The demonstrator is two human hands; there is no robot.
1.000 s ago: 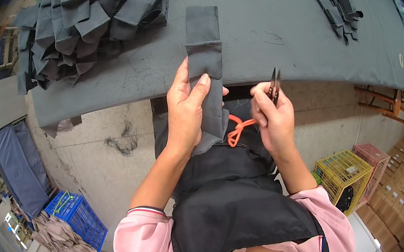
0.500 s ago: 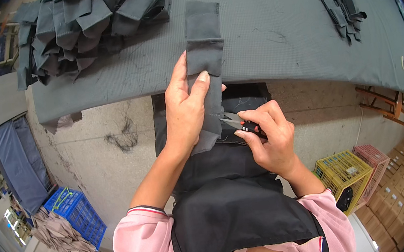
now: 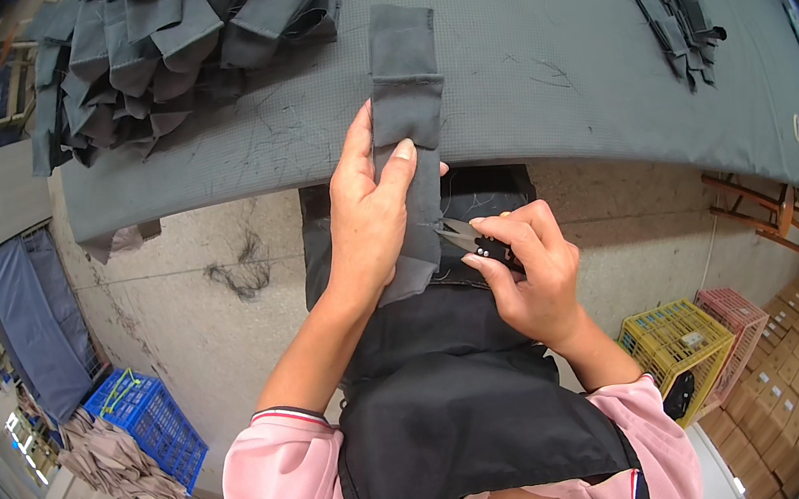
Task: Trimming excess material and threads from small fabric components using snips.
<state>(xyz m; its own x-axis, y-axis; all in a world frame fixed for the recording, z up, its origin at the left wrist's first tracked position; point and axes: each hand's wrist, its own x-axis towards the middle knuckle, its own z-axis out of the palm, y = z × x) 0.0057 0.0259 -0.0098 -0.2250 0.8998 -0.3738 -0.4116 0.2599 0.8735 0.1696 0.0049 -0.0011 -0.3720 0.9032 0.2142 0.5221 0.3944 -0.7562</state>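
Note:
My left hand (image 3: 368,198) grips a long grey fabric strip (image 3: 409,109), thumb on top and fingers behind it. Stitched cross seams and folds run across the strip; its far end reaches over the table edge and its near end hangs above my lap. In my right hand (image 3: 536,268) is a pair of thread snips (image 3: 480,242) with a black body and pointed metal blades. The blade tips are at the strip's right edge, close to its lower part. Whether they touch a thread there is too small to tell.
A grey-covered table (image 3: 486,59) spans the front, with a heap of grey fabric pieces (image 3: 165,49) at far left and a smaller bundle of strips (image 3: 669,7) at far right. Blue crate (image 3: 151,420) left; yellow crate (image 3: 676,345), pink crate (image 3: 737,333) and cartons (image 3: 786,391) right.
The snips' blades look closer together than before, their tips still at the strip's right edge. Both hands and the strip have barely shifted.

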